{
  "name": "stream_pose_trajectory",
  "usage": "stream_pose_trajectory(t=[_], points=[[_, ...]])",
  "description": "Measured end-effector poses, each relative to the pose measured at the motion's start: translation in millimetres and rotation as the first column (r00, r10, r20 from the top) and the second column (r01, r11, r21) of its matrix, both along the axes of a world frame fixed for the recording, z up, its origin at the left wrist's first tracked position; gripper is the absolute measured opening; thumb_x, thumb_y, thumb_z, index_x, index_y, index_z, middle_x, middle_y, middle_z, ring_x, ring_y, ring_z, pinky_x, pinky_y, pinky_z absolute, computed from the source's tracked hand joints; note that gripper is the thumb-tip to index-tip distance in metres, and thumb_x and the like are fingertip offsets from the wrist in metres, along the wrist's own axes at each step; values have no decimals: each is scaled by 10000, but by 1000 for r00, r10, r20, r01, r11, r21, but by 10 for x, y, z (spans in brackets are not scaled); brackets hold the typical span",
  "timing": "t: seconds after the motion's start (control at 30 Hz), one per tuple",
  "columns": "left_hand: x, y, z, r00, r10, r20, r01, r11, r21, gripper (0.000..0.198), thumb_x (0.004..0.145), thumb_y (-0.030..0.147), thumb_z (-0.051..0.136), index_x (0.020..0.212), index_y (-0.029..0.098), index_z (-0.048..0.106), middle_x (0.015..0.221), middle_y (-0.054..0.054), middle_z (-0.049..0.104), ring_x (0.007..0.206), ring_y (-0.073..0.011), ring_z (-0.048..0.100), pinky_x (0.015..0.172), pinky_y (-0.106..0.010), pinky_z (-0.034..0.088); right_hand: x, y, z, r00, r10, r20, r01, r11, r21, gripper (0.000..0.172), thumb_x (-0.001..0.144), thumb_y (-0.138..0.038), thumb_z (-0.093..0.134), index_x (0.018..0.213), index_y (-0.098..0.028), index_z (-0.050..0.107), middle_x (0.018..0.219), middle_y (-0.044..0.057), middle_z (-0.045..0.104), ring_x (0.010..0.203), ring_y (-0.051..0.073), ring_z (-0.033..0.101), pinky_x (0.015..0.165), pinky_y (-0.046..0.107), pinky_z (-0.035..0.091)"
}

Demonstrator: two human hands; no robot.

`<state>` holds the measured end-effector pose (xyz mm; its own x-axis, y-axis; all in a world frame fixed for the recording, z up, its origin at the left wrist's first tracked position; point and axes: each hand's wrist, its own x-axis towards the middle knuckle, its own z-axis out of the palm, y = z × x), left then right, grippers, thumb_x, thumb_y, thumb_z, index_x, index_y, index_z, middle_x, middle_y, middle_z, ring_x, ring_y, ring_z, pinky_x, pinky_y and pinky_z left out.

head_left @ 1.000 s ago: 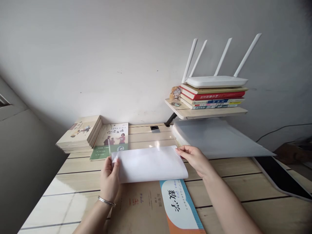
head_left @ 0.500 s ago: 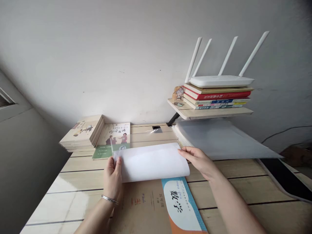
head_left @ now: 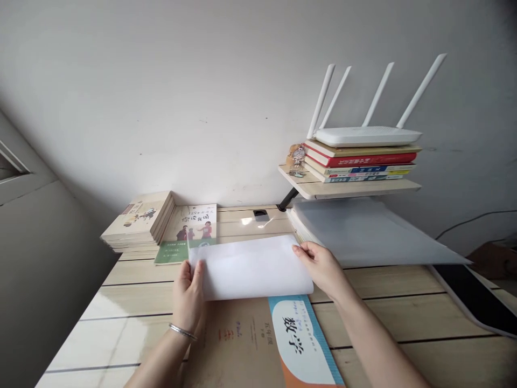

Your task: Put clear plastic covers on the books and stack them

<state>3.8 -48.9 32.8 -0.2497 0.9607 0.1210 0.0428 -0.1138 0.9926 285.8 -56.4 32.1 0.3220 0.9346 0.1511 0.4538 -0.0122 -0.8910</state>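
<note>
White paper (head_left: pixel 250 269), bent over along its near side, is held between my hands, with a clear plastic sheet (head_left: pixel 238 229) showing behind its far edge. My left hand (head_left: pixel 189 293) pinches the left end, thumb on top. At the far right corner, my right hand (head_left: pixel 317 265) grips the paper between thumb and fingers. Under and in front of it lies a brown, blue and orange textbook (head_left: pixel 297 339) on the wooden table (head_left: pixel 388 312); its far part is hidden by the paper.
A pile of books (head_left: pixel 139 218) and a green-and-white book (head_left: pixel 172 250) lie at the back left. At the right, a raised shelf (head_left: pixel 347 188) carries books and a white router (head_left: pixel 367 136). Below it rest plastic sheets (head_left: pixel 363 231), beside a black panel (head_left: pixel 476 296).
My right hand has shifted slightly left along with the paper's right corner. The glare on the plastic sheet has moved off the title of the green-and-white book. My left hand keeps its hold.
</note>
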Motion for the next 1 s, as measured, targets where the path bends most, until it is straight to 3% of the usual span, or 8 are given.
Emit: stream_pose_trajectory(t=[0.13,0.2,0.37,0.5,0.67,0.73,1.0], points=[[22,13,1,997,57,-53,-57,998,12,372,699,519,585,641,188,426,574,53,383,544,-88,338,484,-183,321,32,-69,136,983,142,-114,-147,988,-43,399,694,-570,548,604,-188,478,568,-27,455,556,124,398,523,240,313],[27,17,-1,997,56,-53,-56,998,7,380,699,533,576,640,189,426,571,53,381,539,-88,329,479,-185,316,56,-75,134,982,158,-108,-164,985,-50,406,689,-565,554,574,-189,452,549,-36,426,541,114,374,516,237,305],[31,5,10,1000,17,10,-17,1000,-19,395,699,554,566,647,184,435,599,45,392,557,-91,331,483,-183,316,10,-1,-39,999,6,41,-6,1000,12,382,723,-538,519,560,-205,425,506,-43,400,504,115,353,483,238,289],[37,-23,23,994,-21,109,25,999,-38,357,704,523,579,720,183,470,663,33,443,596,-101,375,522,-187,348,-71,27,-86,989,-113,96,104,990,93,360,745,-538,495,608,-205,487,534,-14,481,534,139,414,507,248,323],[45,-10,-30,992,-13,124,14,1000,-10,340,719,492,580,676,188,435,645,45,397,581,-90,349,528,-185,341,31,-11,12,985,148,-89,-151,988,-26,386,719,-564,529,662,-183,544,601,-4,533,585,147,462,538,244,357],[40,5,-53,995,-4,102,4,1000,3,337,728,478,577,660,186,424,640,48,376,582,-86,338,532,-183,339,81,-13,30,977,183,-110,-192,978,-77,396,699,-568,546,621,-180,529,577,-15,515,563,137,446,533,243,348],[12,-19,-5,990,-30,138,33,999,-25,359,707,521,572,708,179,465,653,41,408,593,-95,344,510,-183,321,-41,62,-107,997,-68,35,66,996,55,370,712,-543,531,573,-203,485,486,-30,442,495,127,382,465,241,284]])
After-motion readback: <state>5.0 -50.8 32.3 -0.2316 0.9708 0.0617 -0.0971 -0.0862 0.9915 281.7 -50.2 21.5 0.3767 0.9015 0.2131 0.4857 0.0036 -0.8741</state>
